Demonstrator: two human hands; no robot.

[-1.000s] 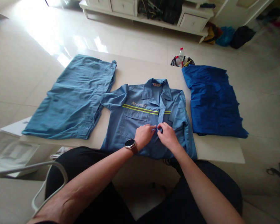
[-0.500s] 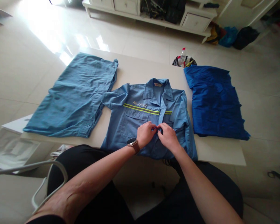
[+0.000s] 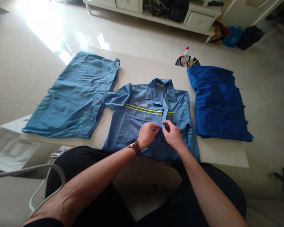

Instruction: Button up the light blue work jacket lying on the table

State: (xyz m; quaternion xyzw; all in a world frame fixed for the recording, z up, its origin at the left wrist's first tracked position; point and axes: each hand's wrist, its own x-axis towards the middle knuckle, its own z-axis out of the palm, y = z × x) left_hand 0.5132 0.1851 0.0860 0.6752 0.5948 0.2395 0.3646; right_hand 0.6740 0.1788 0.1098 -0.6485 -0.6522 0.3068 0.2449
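Observation:
A blue work jacket [image 3: 138, 124] with a collar, yellow-green stripes and chest lettering lies front up on the white table [image 3: 142, 67], its collar pointing away from me. My left hand [image 3: 148, 135], with a watch at the wrist, pinches the edge of the front placket at mid-chest. Close beside it, my right hand [image 3: 173, 135] has thumb and finger closed on the other side of the same placket. The fingertips of both hands almost meet, and whatever small part of the cloth lies between them is hidden.
A folded light blue garment [image 3: 73, 94] lies on the left of the table, a folded dark blue garment [image 3: 217, 102] on the right. Beyond the far edge stands a bin [image 3: 187, 61] with bottles. A white cabinet [image 3: 200, 23] is farther back. A pale cable [image 3: 59, 171] loops near my left arm.
My right hand has shifted slightly up and to the right, leaving a small gap between the fingertips. The jacket and the other garments lie as before.

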